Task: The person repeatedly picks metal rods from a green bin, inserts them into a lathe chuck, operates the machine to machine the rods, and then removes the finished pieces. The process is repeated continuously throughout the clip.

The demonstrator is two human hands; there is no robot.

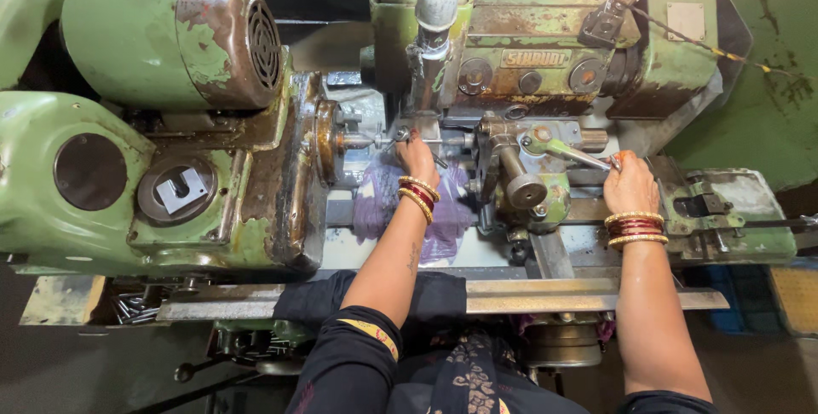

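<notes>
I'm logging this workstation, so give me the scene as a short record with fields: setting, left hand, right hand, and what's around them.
Setting: worn green machine with chipped paint, seen from above
Left hand: left hand reaches in at the spindle, fingertips on a thin metal piece; whether it grips is unclear
Right hand: right hand closed on the end of the lever
Wrists: gold and red bangles on both
Nearby: purple cloth under the left hand; green motor at upper left; metal rail along the front

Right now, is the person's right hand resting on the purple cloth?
No. The right hand grips the end of the machine's lever, while the purple cloth lies under the left hand.
</notes>
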